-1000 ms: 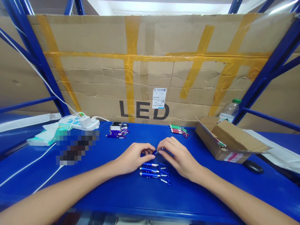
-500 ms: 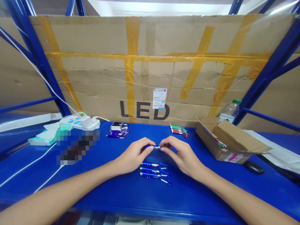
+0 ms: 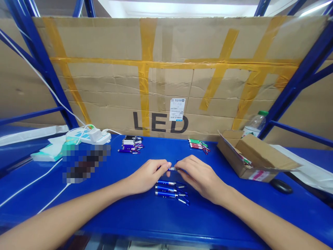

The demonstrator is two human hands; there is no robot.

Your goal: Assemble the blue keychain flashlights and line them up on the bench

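Observation:
Between my fingertips is a small blue keychain flashlight [image 3: 172, 169], held level just above the table, with most of its body hidden. My left hand [image 3: 148, 177] pinches its left end between thumb and fingers. My right hand [image 3: 202, 177] has its fingers closed round the right end, covering much of the clip there. Right below my hands lie three more blue keychain flashlights [image 3: 164, 188] in a neat stack of rows, their blue carabiner clips pointing right. The uppermost of these is partly covered by my left fingers.
Black, silver and purple flashlights [image 3: 130, 142] lie at the back left, green and red ones [image 3: 197, 144] at the back right. An opened cardboard box [image 3: 234, 163] stands right, near a black mouse [image 3: 281, 186] and a bottle [image 3: 256, 123]. A power strip [image 3: 104, 139] with cables sits left.
The held flashlight has come slightly lower and nearer to me. My right fingers have shifted over its right end, and the left fingers have curled lower around it.

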